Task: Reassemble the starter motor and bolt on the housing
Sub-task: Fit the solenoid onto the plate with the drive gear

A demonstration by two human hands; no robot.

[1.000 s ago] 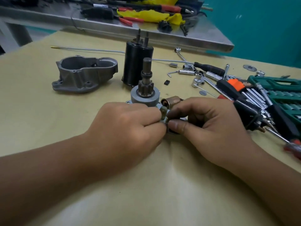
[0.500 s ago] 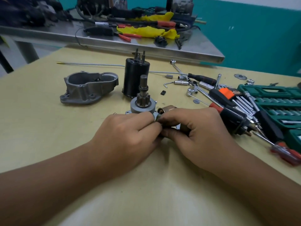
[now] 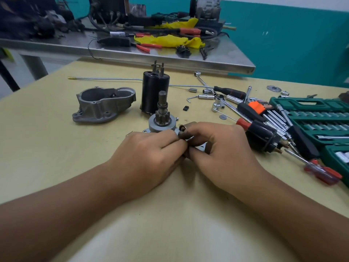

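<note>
A pinion drive assembly (image 3: 162, 118) with a toothed gear and shaft stands upright on a flat metal plate at the table's middle. My left hand (image 3: 151, 154) and my right hand (image 3: 217, 148) meet just in front of it, fingers curled, pinching a small brown cylindrical part (image 3: 183, 131) at the plate's edge. The black motor body (image 3: 154, 92) stands upright behind. The grey cast housing (image 3: 103, 104) lies to the left, open side up. A black solenoid (image 3: 264, 138) lies to the right of my right hand.
Sockets, extension bars, hex keys and a red-handled screwdriver (image 3: 323, 172) are scattered at the right beside a green socket case (image 3: 321, 118). A long thin rod (image 3: 113, 79) lies along the back. A steel bench (image 3: 170, 57) with cables and pliers stands behind.
The camera has tilted up, so the table scene sits lower in view. Both hands stay together on the small part, my right fingers closing further over it.
</note>
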